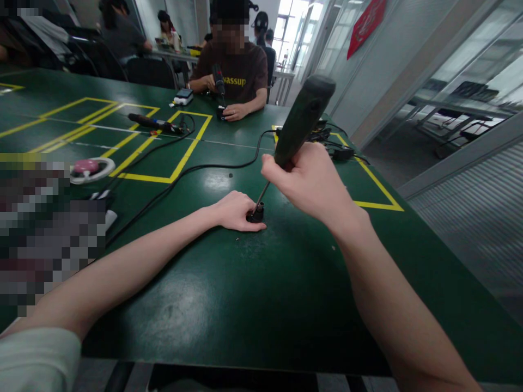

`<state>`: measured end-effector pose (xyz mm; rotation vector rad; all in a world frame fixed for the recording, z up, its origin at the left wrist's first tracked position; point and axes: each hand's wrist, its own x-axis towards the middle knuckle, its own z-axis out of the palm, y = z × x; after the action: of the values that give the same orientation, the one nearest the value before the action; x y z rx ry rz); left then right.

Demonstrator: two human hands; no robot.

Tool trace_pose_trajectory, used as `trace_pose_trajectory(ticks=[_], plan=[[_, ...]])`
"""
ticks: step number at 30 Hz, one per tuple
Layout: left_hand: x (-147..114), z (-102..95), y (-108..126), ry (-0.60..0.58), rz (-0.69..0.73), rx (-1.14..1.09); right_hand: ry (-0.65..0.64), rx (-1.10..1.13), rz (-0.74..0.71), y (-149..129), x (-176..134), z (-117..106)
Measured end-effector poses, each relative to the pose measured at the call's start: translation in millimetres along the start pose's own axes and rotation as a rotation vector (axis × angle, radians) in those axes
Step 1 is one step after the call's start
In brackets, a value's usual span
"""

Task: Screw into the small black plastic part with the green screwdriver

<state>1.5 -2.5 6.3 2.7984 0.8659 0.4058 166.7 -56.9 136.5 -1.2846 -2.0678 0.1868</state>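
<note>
My right hand (308, 177) is wrapped round the lower part of a dark electric screwdriver (304, 117), which leans down to the left. Its thin metal bit ends at a small round black part (256, 213) on the table. Whether the tip sits in a screw is too small to tell. My left hand (237, 211) grips that black part from the left, thumb in front and fingers behind, pressing it against the green tabletop (286, 305).
A black cable (212, 166) crosses the table. Another electric screwdriver (151, 122) lies among yellow tape lines. Cables and an adapter (343, 154) lie at the right. Opposite, a person (232, 65) works with a similar tool. A white ring with a pink piece (86, 167) lies left.
</note>
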Motion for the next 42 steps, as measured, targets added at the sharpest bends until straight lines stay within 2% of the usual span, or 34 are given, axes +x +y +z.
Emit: trace_pose_trajectory(ticks=[10, 21, 28, 38, 42], plan=[[-0.7, -1.1, 0.7, -0.126, -0.039, 0.049, 0.003, 0.003, 0.004, -1.6, 0.1, -1.4], [-1.0, -4.4, 4.6, -0.159, -0.026, 0.040, 0.004, 0.019, 0.035, -1.8, 0.5, -1.0], [-2.1, -1.7, 2.0, -0.136, 0.002, 0.040, 0.031, 0.036, 0.023, 3.0, 2.6, 1.3], [0.4, -4.5, 3.1, -0.032, 0.011, 0.010, 0.040, -0.009, 0.041, 3.9, 4.0, 3.6], [-0.3, -2.0, 0.8, -0.039, 0.023, 0.013, 0.042, -0.012, 0.031, 3.1, 3.4, 4.7]])
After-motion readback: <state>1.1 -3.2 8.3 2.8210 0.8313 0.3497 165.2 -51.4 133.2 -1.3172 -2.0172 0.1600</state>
